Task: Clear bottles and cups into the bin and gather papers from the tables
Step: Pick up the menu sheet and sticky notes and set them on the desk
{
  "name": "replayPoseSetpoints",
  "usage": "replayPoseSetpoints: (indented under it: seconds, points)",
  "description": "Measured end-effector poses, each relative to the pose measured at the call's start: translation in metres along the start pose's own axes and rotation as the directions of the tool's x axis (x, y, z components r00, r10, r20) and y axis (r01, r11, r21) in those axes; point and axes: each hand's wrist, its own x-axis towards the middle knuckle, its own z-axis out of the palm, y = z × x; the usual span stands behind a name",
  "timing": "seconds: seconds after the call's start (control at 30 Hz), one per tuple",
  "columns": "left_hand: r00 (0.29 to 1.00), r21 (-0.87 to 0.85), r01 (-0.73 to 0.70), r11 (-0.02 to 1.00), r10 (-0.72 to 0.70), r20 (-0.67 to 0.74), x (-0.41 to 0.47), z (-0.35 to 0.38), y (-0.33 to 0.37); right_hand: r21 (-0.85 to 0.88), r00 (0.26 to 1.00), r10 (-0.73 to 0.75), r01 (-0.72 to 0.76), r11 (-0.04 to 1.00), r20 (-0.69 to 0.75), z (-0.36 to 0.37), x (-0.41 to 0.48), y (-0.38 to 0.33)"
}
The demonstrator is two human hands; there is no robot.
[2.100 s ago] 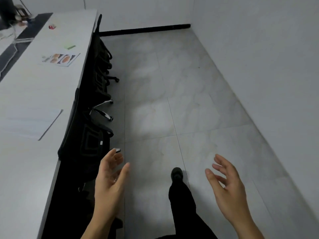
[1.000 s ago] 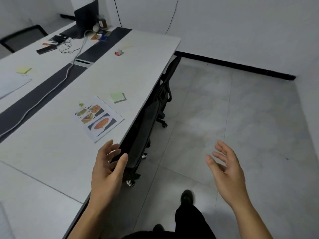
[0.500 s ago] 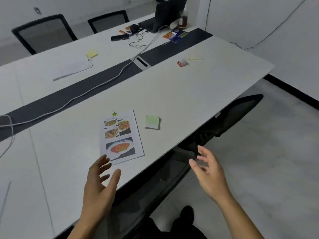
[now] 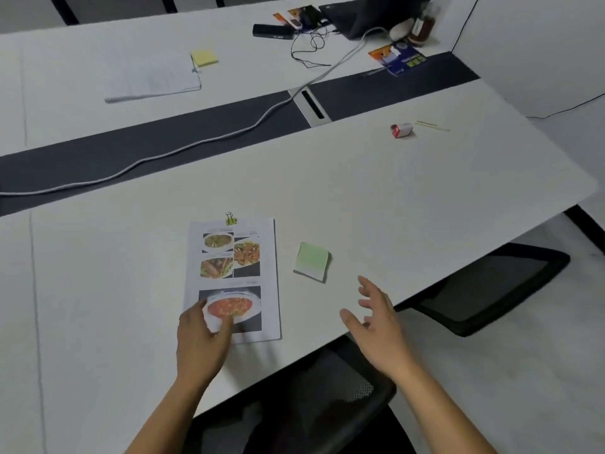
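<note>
A clipped sheet with food photos (image 4: pixel 240 260) lies on the near white table (image 4: pixel 393 198), a green-yellow binder clip at its top edge. My left hand (image 4: pixel 201 339) rests on the sheet's lower left corner, fingers spread on the paper, not gripping it. A green sticky-note pad (image 4: pixel 311 261) lies just right of the sheet. My right hand (image 4: pixel 379 326) hovers open over the table's front edge, below and right of the pad. On the far table lie a white paper stack (image 4: pixel 154 78), a yellow sticky pad (image 4: pixel 204 57) and a brown bottle (image 4: pixel 422 26).
A small red-and-white carton (image 4: pixel 401 130) and thin yellow sticks (image 4: pixel 432 125) lie far right. A grey cable (image 4: pixel 196 144) runs along the dark centre strip. A colourful leaflet (image 4: pixel 397 59), laptop (image 4: pixel 357 14) and black gadgets sit at the back. Black chairs (image 4: pixel 491 286) stand under the table's front edge.
I have turned from the floor to the table and come closer. My left hand has moved forward onto the food-photo sheet; my right hand has come up over the table edge.
</note>
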Motion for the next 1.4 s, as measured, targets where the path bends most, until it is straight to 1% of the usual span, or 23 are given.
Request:
replayPoseSetpoints:
  seconds: [0.07, 0.13, 0.2, 0.27, 0.33, 0.4, 0.5, 0.53, 0.6, 0.67, 0.73, 0.8, 0.87, 0.9, 0.97, 1.07, 1.1, 1.13, 1.2, 1.27, 1.33, 1.4]
  points:
    - [0.997, 0.113, 0.077, 0.991, -0.076, -0.013, 0.028, 0.012, -0.012, -0.066, 0.997, 0.034, -0.029, 0.997, 0.068, 0.007, 0.026, -0.002]
    - [0.984, 0.175, 0.175, 0.969, -0.167, -0.061, 0.053, 0.023, -0.024, -0.158, 0.99, 0.039, -0.017, 0.987, 0.139, 0.012, 0.054, -0.003]
    - [0.965, 0.186, 0.253, 0.949, -0.235, -0.113, 0.07, 0.034, -0.034, -0.24, 0.982, 0.033, 0.013, 0.971, 0.186, 0.018, 0.084, -0.003]
    - [0.948, 0.18, 0.305, 0.935, -0.282, -0.146, 0.077, 0.045, -0.036, -0.302, 0.98, 0.011, 0.05, 0.952, 0.199, 0.026, 0.115, -0.001]
    - [0.944, 0.193, 0.317, 0.929, -0.29, -0.155, 0.072, 0.059, -0.034, -0.355, 0.978, -0.015, 0.09, 0.93, 0.209, 0.038, 0.143, 0.003]
    - [0.946, 0.219, 0.315, 0.923, -0.289, -0.144, 0.056, 0.074, -0.031, -0.422, 0.968, -0.018, 0.126, 0.898, 0.252, 0.048, 0.165, 0.01]
    - [0.931, 0.215, 0.362, 0.907, -0.342, -0.126, 0.02, 0.089, -0.03, -0.541, 0.938, -0.043, 0.235, 0.808, 0.344, 0.056, 0.179, 0.025]
    - [0.923, 0.218, 0.382, 0.898, -0.361, -0.132, 0.01, 0.091, -0.031, -0.557, 0.933, -0.064, 0.265, 0.787, 0.353, 0.056, 0.177, 0.03]
    - [0.894, 0.211, 0.446, 0.87, -0.425, -0.14, -0.003, 0.093, -0.031, -0.543, 0.941, -0.13, 0.29, 0.788, 0.313, 0.055, 0.168, 0.036]
    - [0.851, 0.167, 0.524, 0.835, -0.506, -0.14, -0.007, 0.092, -0.029, -0.521, 0.957, -0.14, 0.256, 0.814, 0.253, 0.054, 0.16, 0.04]
    - [0.805, 0.099, 0.589, 0.802, -0.572, -0.161, -0.001, 0.09, -0.024, -0.514, 0.973, -0.052, 0.165, 0.842, 0.227, 0.052, 0.157, 0.041]
    - [0.758, 0.043, 0.641, 0.766, -0.623, -0.194, 0.01, 0.087, -0.016, -0.469, 0.98, 0.048, 0.048, 0.882, 0.192, 0.052, 0.154, 0.043]
    - [0.717, -0.036, 0.676, 0.736, -0.668, -0.202, 0.02, 0.086, -0.012, -0.431, 0.983, 0.096, -0.019, 0.902, 0.159, 0.055, 0.148, 0.045]
    - [0.708, -0.085, 0.679, 0.729, -0.681, -0.188, 0.024, 0.086, -0.011, -0.428, 0.981, 0.117, -0.041, 0.903, 0.154, 0.057, 0.144, 0.044]
    - [0.722, -0.154, 0.658, 0.737, -0.676, -0.145, 0.027, 0.086, -0.012, -0.437, 0.974, 0.153, -0.067, 0.897, 0.165, 0.062, 0.135, 0.044]
    - [0.779, -0.163, 0.605, 0.779, -0.622, -0.08, 0.022, 0.08, -0.011, -0.406, 0.961, 0.193, -0.099, 0.909, 0.197, 0.072, 0.121, 0.046]
    - [0.798, -0.175, 0.585, 0.792, -0.6, -0.05, 0.019, 0.078, -0.012, -0.367, 0.956, 0.208, -0.122, 0.922, 0.206, 0.074, 0.116, 0.046]
    - [0.809, -0.222, 0.571, 0.79, -0.588, -0.012, 0.015, 0.075, -0.013, -0.316, 0.951, 0.226, -0.153, 0.936, 0.209, 0.075, 0.111, 0.046]
    - [0.791, -0.358, 0.588, 0.725, -0.608, 0.069, 0.006, 0.067, -0.018, -0.198, 0.943, 0.265, -0.226, 0.954, 0.2, 0.075, 0.099, 0.046]
    - [0.79, -0.442, 0.592, 0.674, -0.594, 0.151, -0.006, 0.057, -0.016, -0.093, 0.929, 0.303, -0.29, 0.953, 0.214, 0.071, 0.085, 0.046]
    - [0.812, -0.441, 0.577, 0.687, -0.54, 0.222, -0.014, 0.048, -0.013, -0.03, 0.927, 0.305, -0.306, 0.952, 0.217, 0.065, 0.071, 0.048]
    - [0.837, -0.414, 0.547, 0.727, -0.47, 0.28, -0.019, 0.039, -0.007, 0.0, 0.941, 0.278, -0.283, 0.959, 0.19, 0.056, 0.058, 0.05]
